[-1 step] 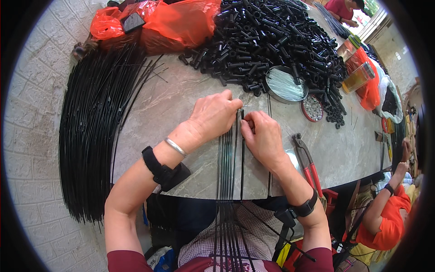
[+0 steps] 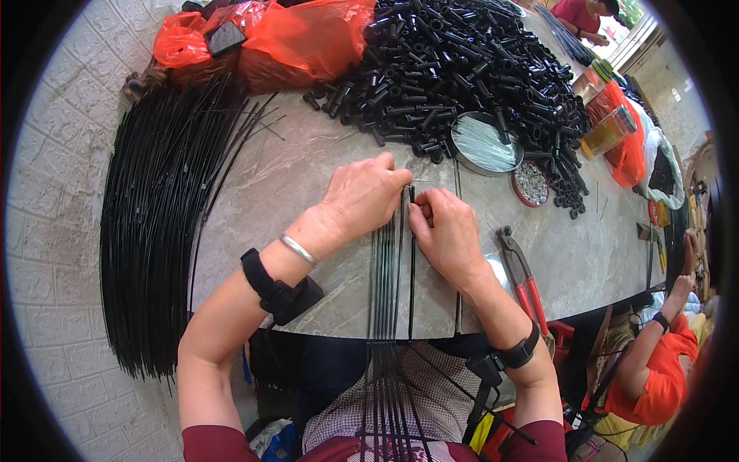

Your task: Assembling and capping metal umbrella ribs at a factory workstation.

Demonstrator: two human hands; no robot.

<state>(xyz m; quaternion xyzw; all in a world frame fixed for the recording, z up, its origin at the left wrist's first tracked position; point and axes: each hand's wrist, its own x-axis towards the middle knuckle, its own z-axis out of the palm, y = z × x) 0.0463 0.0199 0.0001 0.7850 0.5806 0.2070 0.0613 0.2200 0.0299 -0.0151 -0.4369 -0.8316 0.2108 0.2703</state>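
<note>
Both my hands meet at the middle of a grey marble table (image 2: 308, 185). My left hand (image 2: 362, 196) has its fingers curled over the far ends of several thin black rods (image 2: 387, 277). The rods lie side by side, running from my hands back over the table edge onto my lap. My right hand (image 2: 448, 231) pinches the top end of a single black rod (image 2: 412, 269), which lies just right of the others. The fingertips of the two hands nearly touch.
A big curved bundle of long black rods (image 2: 158, 223) lies on the left. A pile of short black tubes (image 2: 462, 61), orange bags (image 2: 300, 38), a round clear lid (image 2: 485, 145) and a small red bowl (image 2: 531, 183) lie beyond my hands. Red-handled pliers (image 2: 525, 279) lie to the right. A person in orange (image 2: 654, 369) sits at right.
</note>
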